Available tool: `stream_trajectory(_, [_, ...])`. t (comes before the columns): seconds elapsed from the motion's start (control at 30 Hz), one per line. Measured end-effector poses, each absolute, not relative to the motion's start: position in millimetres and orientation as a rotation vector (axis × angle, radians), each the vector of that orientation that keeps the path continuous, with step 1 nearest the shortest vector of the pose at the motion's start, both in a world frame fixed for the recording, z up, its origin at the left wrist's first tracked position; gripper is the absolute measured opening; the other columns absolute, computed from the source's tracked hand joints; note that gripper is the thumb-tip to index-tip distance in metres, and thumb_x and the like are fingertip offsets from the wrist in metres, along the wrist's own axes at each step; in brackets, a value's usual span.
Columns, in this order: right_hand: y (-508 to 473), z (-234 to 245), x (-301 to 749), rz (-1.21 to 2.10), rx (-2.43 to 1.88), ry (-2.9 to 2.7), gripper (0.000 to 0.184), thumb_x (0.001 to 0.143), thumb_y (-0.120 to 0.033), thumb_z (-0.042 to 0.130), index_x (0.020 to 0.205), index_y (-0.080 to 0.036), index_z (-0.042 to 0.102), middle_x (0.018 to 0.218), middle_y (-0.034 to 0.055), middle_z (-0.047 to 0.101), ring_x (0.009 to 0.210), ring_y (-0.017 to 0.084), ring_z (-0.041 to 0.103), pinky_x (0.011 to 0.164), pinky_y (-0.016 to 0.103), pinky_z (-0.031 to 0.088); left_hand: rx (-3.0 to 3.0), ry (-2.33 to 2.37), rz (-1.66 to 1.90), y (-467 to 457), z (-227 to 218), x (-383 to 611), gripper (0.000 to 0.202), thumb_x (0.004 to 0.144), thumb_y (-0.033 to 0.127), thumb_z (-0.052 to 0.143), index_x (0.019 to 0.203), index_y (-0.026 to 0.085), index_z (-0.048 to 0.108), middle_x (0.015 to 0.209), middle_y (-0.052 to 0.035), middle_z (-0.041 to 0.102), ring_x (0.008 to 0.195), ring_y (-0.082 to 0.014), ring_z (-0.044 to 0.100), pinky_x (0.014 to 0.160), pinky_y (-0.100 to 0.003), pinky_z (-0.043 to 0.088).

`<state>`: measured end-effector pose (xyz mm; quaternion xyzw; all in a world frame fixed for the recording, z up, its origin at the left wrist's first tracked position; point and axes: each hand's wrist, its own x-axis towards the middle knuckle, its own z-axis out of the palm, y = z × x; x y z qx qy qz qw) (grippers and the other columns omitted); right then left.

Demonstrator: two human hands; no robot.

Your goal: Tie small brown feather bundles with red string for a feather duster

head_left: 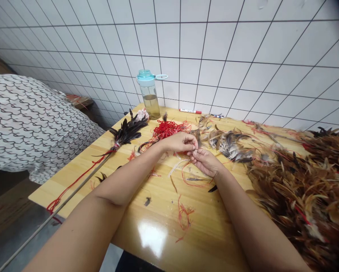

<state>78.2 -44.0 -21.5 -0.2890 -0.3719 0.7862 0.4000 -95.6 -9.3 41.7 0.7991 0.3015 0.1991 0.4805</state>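
Observation:
My left hand (183, 142) and my right hand (205, 161) meet above the middle of the table, fingertips pinched together. Whatever lies between them is too small to make out; a pale speck shows at the tips. Just behind the hands is a tangled heap of red string (169, 129). Beneath them lie a whitish strip (174, 167) and a loose loop of red thread (183, 177). To the left, a bunch of black feathers (129, 130) is bound to the end of a long thin stick (73, 193), with red string trailing beside it.
Brown feathers (302, 196) are piled on the right of the wooden table (209, 230), and grey-brown ones (228, 145) lie behind my right hand. A water bottle (150, 96) and a marker (190, 111) stand or lie near the tiled wall. Patterned cloth (39, 124) hangs at the left.

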Motion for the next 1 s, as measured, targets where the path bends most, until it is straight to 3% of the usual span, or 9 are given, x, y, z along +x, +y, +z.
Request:
stream_trajectory(0.23, [-42.7, -22.5, 77.0, 1.969, -0.764, -0.842, 0.018, 0.065, -0.025, 0.081, 0.070, -0.016, 0.067, 0.074, 0.0008, 0.066, 0.060, 0.005, 0.052, 0.056, 0.018, 0.042, 1.819, 0.830, 0.661, -16.5, 33.4, -79.3, 0.010, 0.079, 0.018, 0.051, 0.087, 0.013, 0.055, 0.062, 0.0008, 0.060, 0.052, -0.0073, 0.056, 0.051, -0.018, 0.041])
stream_trajectory(0.47, [-43.5, -20.8, 73.9, 2.005, -0.767, -0.728, 0.008, 0.076, -0.017, 0.071, 0.072, -0.016, 0.063, 0.070, 0.0000, 0.063, 0.059, 0.006, 0.052, 0.055, 0.017, 0.041, 1.986, 0.917, 0.900, -14.6, 22.8, -73.7, 0.013, 0.072, 0.013, 0.054, 0.085, 0.014, 0.057, 0.075, 0.0011, 0.059, 0.064, -0.0071, 0.056, 0.059, -0.018, 0.043])
stream_trajectory(0.63, [-45.5, -19.7, 74.1, 2.003, -0.757, -0.753, 0.009, 0.083, -0.017, 0.063, 0.074, -0.015, 0.063, 0.073, 0.0013, 0.065, 0.060, 0.006, 0.052, 0.056, 0.018, 0.042, 1.747, 0.792, 0.776, -12.7, 24.4, -77.4, 0.014, 0.078, 0.019, 0.057, 0.090, 0.012, 0.057, 0.064, 0.0021, 0.058, 0.050, -0.0066, 0.053, 0.050, -0.018, 0.040])
stream_trajectory(0.83, [-45.9, -19.7, 75.4, 2.034, -0.725, -0.754, 0.012, 0.087, -0.015, 0.056, 0.077, -0.015, 0.063, 0.075, 0.0025, 0.065, 0.062, 0.008, 0.053, 0.059, 0.021, 0.043, 1.632, 0.754, 0.759, -6.9, 24.0, -84.1, 0.019, 0.075, 0.025, 0.066, 0.086, 0.009, 0.066, 0.072, -0.0044, 0.067, 0.064, -0.0097, 0.061, 0.062, -0.021, 0.046])
stream_trajectory(1.0, [-44.7, -20.8, 76.0, 2.064, -0.710, -0.698, 0.014, 0.087, -0.014, 0.055, 0.075, -0.015, 0.061, 0.072, 0.0017, 0.062, 0.062, 0.008, 0.053, 0.058, 0.019, 0.043, 1.498, 0.703, 0.780, -5.3, 17.7, -85.2, 0.023, 0.071, 0.027, 0.072, 0.084, 0.009, 0.066, 0.071, -0.0045, 0.068, 0.058, -0.0094, 0.060, 0.060, -0.022, 0.046])
